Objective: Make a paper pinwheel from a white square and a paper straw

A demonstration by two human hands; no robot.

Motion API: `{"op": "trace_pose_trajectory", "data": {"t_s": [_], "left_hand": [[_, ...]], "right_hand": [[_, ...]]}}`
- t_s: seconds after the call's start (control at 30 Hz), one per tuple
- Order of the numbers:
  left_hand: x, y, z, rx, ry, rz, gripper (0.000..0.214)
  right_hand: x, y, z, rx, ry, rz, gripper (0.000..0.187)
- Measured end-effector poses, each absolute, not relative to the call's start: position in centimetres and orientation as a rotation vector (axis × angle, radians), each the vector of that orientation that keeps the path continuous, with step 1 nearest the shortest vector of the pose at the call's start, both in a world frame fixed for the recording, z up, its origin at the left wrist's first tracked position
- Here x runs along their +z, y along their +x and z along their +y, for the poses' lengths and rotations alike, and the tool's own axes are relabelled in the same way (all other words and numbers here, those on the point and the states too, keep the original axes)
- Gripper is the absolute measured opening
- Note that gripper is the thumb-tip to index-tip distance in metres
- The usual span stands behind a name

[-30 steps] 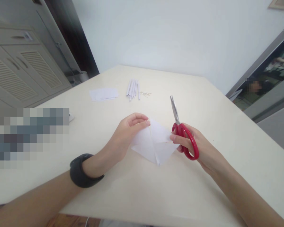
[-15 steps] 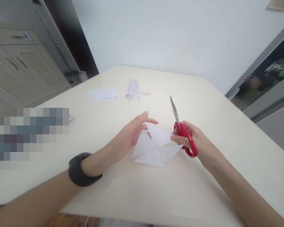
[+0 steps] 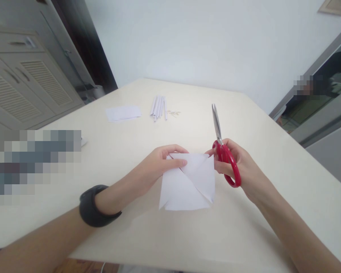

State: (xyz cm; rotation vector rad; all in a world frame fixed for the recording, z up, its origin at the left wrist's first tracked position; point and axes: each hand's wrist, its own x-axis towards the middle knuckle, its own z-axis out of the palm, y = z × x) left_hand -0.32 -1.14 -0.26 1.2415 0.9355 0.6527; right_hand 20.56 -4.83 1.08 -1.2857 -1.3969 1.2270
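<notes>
A white square of paper (image 3: 189, 185) is slit along its diagonals toward the middle. My left hand (image 3: 159, 161) pinches its upper left part, thumb on top and fingers behind. In my right hand (image 3: 238, 159) are red-handled scissors (image 3: 224, 153), their blades together and pointing up and away from me. The fingertips of that hand also reach the paper's upper right corner; whether they grip it is partly hidden by the scissor handles. The paper is held above the white table (image 3: 116, 151).
Farther back lie a stack of white paper (image 3: 123, 113), several rolled white paper tubes (image 3: 158, 107) and small tan pieces (image 3: 174, 113) beside them. A blurred-out object (image 3: 34, 161) sits at the left. Beyond the table stands a wall (image 3: 176, 41); a person shows at the far right.
My left hand has closed on the paper's upper left part. The paper has flattened and turned to face me more. The scissors have shifted slightly right and stand more upright.
</notes>
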Motion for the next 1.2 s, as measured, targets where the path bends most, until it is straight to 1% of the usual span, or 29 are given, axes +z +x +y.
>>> {"op": "trace_pose_trajectory", "data": {"t_s": [0.17, 0.5, 0.8, 0.93, 1.2], "left_hand": [[-0.22, -0.3, -1.15, 0.645, 1.294, 0.917, 0.021], [0.39, 0.16, -1.53, 0.574, 1.252, 0.901, 0.017], [0.21, -0.02, -1.42, 0.599, 1.208, 0.852, 0.021], [0.49, 0.12, -1.51, 0.598, 1.184, 0.857, 0.019], [0.62, 0.29, -1.37, 0.55, 1.175, 0.897, 0.021]], "right_hand": [[1.35, 20.33, -5.04, 1.158, -1.195, -1.421, 0.018], [1.51, 19.92, -5.3, 1.043, -1.176, -1.46, 0.021], [1.48, 20.11, -5.17, 1.0, -1.2, -1.457, 0.02], [1.48, 20.1, -5.15, 0.988, -1.187, -1.455, 0.019], [1.46, 19.97, -5.2, 1.027, -1.224, -1.442, 0.021]]}}
